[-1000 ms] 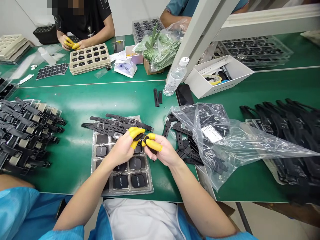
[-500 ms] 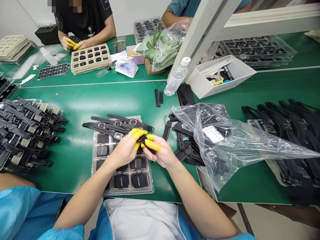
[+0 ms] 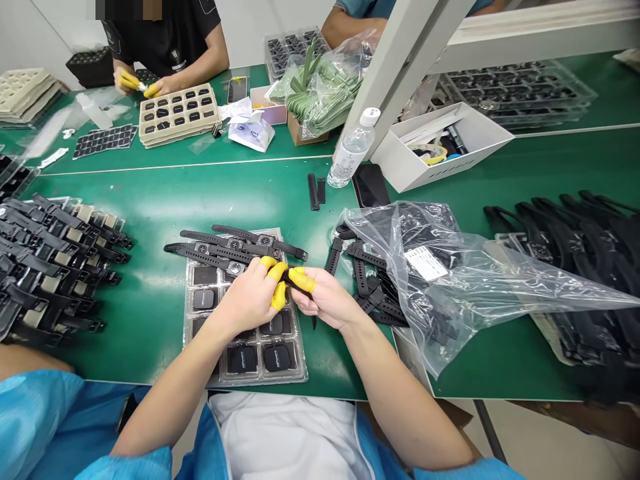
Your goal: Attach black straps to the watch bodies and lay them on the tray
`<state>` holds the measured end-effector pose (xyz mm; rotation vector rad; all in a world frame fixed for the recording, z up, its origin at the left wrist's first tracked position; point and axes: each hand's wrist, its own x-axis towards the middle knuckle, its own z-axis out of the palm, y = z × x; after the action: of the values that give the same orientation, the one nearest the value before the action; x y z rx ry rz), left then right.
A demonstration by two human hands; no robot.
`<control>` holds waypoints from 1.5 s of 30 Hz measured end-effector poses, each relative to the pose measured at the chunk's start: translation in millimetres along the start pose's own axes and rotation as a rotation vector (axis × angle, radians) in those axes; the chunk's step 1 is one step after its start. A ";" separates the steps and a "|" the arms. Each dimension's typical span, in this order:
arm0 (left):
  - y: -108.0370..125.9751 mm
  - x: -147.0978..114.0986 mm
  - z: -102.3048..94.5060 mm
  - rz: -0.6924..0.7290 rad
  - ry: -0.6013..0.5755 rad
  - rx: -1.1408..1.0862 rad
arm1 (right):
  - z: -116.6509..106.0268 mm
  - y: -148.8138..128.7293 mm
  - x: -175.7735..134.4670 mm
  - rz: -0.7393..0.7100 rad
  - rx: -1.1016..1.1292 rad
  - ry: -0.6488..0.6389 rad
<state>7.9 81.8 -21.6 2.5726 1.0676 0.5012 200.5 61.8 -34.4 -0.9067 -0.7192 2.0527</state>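
Yellow finger cots cover several fingertips of both my hands, which meet above the tray. My left hand (image 3: 253, 293) is closed in a pinch on a dark smartwatch, mostly hidden by the fingers. Between the fingers of my right hand (image 3: 327, 297) is a black watch strap (image 3: 299, 287), its end meeting the watch; a thin tip hangs below the hand. Under them lies a clear plastic tray (image 3: 296, 383) with square watch bodies (image 3: 277, 358) in its compartments. Several watches with straps (image 3: 235, 247) lie across its far end.
Loose black straps (image 3: 367, 280) spill from a clear plastic bag (image 3: 470, 280) at the right. Strapped watches pile up at the left (image 3: 50, 267) and far right (image 3: 565, 260). A water bottle (image 3: 353, 150), phone (image 3: 371, 185) and white box (image 3: 445, 150) stand behind. A co-worker (image 3: 170, 47) sits opposite.
My fingers have shifted their hold; the right hand has turned and moved slightly right, so more of the strap shows. Across the table, the co-worker's hands have moved slightly apart.
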 end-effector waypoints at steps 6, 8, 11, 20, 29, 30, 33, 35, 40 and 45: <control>-5.6 -0.7 -5.1 0.010 -0.005 -0.246 | -0.5 2.7 1.0 -0.039 -0.076 0.004; -6.9 -0.4 -5.2 -0.024 0.039 -0.316 | -0.4 3.2 0.7 -0.086 -0.100 0.025; -3.9 1.5 -3.2 -0.113 0.176 -0.438 | -0.7 4.4 0.0 -0.189 -0.142 0.037; 7.4 9.1 -6.7 -0.439 0.649 -1.190 | -4.4 1.3 -2.9 0.048 -0.183 -0.220; -1.8 15.2 -18.6 -0.544 0.958 -1.105 | -13.1 -8.6 -5.0 0.069 -0.281 -0.169; -3.8 15.1 -19.4 -0.552 0.981 -1.103 | -13.6 -9.8 -5.5 0.085 -0.287 -0.161; -11.8 14.4 -22.0 -0.580 1.088 -1.090 | -15.0 -12.9 -6.6 0.090 -0.308 -0.110; -13.9 13.7 -20.4 -0.603 1.016 -1.110 | -14.8 -12.5 -6.0 -0.002 -0.301 -0.052; -3.8 7.1 1.9 -0.459 0.283 -0.934 | -6.0 0.0 -2.1 -0.159 -0.211 -0.033; -6.3 -3.7 17.8 -0.089 0.183 -0.453 | 1.9 7.6 -3.4 -0.051 -0.215 -0.098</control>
<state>9.2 80.8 -40.8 2.1058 0.9842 0.8582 197.5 54.5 -37.6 -0.8999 -1.0211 2.0130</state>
